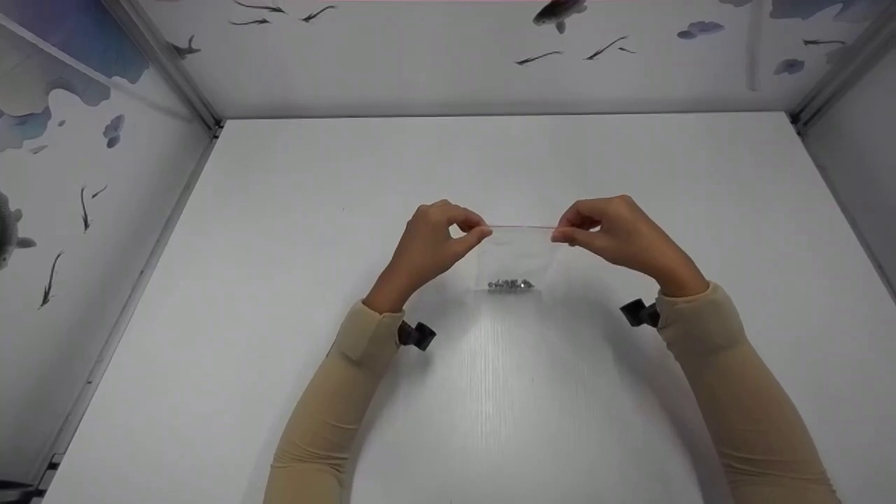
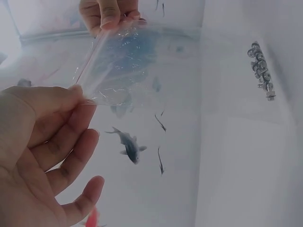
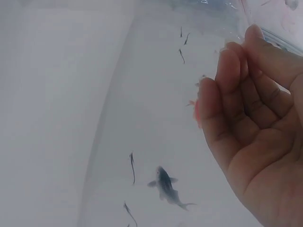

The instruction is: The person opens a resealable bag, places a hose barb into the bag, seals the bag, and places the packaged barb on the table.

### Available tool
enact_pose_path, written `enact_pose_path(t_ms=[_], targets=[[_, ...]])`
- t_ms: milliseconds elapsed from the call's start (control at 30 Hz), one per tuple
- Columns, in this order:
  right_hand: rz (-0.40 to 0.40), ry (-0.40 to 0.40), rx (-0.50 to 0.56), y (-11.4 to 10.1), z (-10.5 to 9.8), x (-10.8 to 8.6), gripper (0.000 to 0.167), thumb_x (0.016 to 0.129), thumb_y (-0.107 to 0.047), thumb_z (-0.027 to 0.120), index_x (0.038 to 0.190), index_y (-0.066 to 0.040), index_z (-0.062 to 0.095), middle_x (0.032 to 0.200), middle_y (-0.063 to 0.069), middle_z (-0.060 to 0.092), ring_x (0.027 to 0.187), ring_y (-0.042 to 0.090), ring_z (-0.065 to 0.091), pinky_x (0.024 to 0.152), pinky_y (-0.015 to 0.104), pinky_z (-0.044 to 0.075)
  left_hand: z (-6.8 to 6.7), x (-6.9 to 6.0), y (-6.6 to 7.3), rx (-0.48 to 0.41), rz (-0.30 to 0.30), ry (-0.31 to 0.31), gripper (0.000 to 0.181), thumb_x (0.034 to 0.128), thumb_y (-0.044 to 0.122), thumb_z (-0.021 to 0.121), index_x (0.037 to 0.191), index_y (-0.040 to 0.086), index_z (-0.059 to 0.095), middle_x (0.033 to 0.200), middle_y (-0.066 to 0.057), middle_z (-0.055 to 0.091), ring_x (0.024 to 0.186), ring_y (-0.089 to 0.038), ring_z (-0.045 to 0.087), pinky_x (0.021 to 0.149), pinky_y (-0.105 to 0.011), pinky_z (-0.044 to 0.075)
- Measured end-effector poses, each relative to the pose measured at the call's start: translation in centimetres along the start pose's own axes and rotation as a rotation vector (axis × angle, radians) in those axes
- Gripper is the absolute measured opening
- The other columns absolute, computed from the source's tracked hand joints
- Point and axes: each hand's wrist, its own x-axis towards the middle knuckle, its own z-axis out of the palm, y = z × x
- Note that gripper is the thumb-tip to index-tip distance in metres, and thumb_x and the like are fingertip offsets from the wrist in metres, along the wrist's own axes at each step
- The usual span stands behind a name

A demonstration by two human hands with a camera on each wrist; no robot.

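Observation:
A clear zip bag with a reddish line along its top edge hangs upright between my hands. Small shiny metal screws or similar fasteners lie in a row at its bottom; their exact kind is hard to tell. My left hand pinches the bag's top left corner between thumb and index finger, and my right hand pinches the top right corner. In the left wrist view the metal pieces cluster at the bag's far end. The right wrist view shows only a corner of the bag, by the fingertips.
A white table spreads below the hands. White panels with painted fish stand behind it and at the left; a plain panel bounds the right side. Black wrist cameras stick out from both sleeves.

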Motion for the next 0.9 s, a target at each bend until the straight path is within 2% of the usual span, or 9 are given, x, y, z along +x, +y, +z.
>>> enact_pose_path(t_ms=[233,367,700,800,900], targets=[[0.015,-0.03,0.034,0.6,0.1,0.4,0.014,0.092,-0.019,0.065,0.093,-0.006,0.07,0.08,0.002,0.068,0.072,0.013,0.06,0.067,0.02,0.048,0.4,0.7,-0.9,-0.063,-0.092,-0.019,0.019,0.0899,0.027,0.068,0.093,0.01,0.077,0.089,-0.003,0.072,0.085,-0.015,0.06,0.081,-0.033,0.046],[0.065,-0.018,0.054,1.2,0.4,0.8,0.016,0.093,-0.021,0.064,0.094,-0.006,0.07,0.082,0.004,0.068,0.073,0.014,0.059,0.065,0.02,0.047,0.9,1.5,-1.7,-0.059,-0.106,-0.019,0.019,0.0922,0.024,0.065,0.096,0.009,0.076,0.091,-0.004,0.072,0.087,-0.016,0.061,0.081,-0.032,0.047],[0.236,0.105,0.086,3.1,1.7,3.5,0.023,0.092,-0.026,0.065,0.101,-0.005,0.072,0.091,0.012,0.069,0.078,0.019,0.06,0.067,0.019,0.046,2.7,3.5,-3.8,-0.005,-0.151,0.09,0.02,0.0947,0.019,0.062,0.105,0.008,0.074,0.092,-0.004,0.07,0.082,-0.015,0.06,0.073,-0.024,0.047],[0.304,0.114,0.116,3.7,2.4,4.3,0.025,0.094,-0.026,0.063,0.107,-0.005,0.07,0.094,0.013,0.069,0.082,0.02,0.063,0.071,0.021,0.047,3.4,3.8,-4.2,-0.002,-0.209,0.077,0.024,0.0964,0.019,0.059,0.113,0.007,0.071,0.095,-0.005,0.07,0.083,-0.014,0.059,0.071,-0.023,0.047],[0.347,0.108,0.146,4.3,3.1,4.7,0.028,0.095,-0.024,0.06,0.116,-0.005,0.067,0.098,0.013,0.069,0.087,0.025,0.066,0.076,0.027,0.049,3.9,3.9,-4.6,0.002,-0.283,0.018,0.032,0.0981,0.02,0.055,0.127,0.009,0.063,0.102,-0.006,0.069,0.084,-0.013,0.058,0.07,-0.023,0.047]])
